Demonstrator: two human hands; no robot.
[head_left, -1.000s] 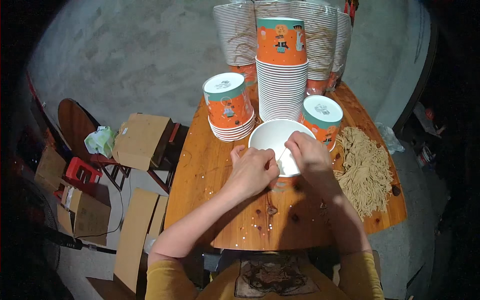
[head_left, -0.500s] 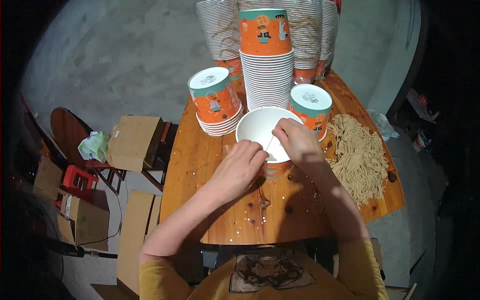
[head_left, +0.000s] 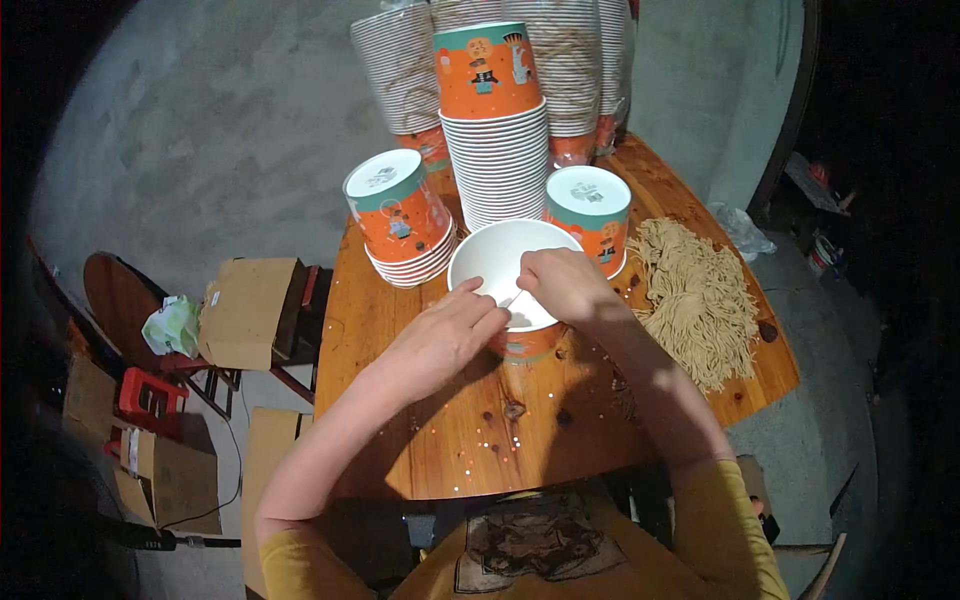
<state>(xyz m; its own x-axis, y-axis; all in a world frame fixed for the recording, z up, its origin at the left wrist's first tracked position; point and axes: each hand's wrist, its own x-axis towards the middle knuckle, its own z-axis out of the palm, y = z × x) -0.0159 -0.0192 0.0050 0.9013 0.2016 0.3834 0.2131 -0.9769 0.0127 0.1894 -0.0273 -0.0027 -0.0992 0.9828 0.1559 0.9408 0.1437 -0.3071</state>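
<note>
An upright white-lined paper bucket (head_left: 490, 255) with an orange outside stands open-topped on the wooden table (head_left: 450, 435) in front of me. My left hand (head_left: 445, 335) is bent over its near left rim, fingers closed on the edge; some fingertips are hidden. Over the right part of the opening, my right hand (head_left: 570, 285) pinches a thin pale cord (head_left: 515, 299). This cord runs down toward the fingers of my left hand, and I cannot tell where its lower end is. A pile of tan cords (head_left: 697, 300) lies to the right of my right forearm.
Behind the bucket rises a tall upside-down stack of paper buckets (head_left: 495, 165). Shorter stacks flank it, one on the left (head_left: 400, 225) and one on the right (head_left: 590, 215). Plastic-wrapped stacks (head_left: 555, 80) stand farther back. Cardboard boxes (head_left: 250, 310) and a red stool (head_left: 150, 400) are at the left.
My right hand has come down closer to my left hand, and less of the cord shows between them. The whole view has shifted slightly. The bucket remains in place between my hands.
</note>
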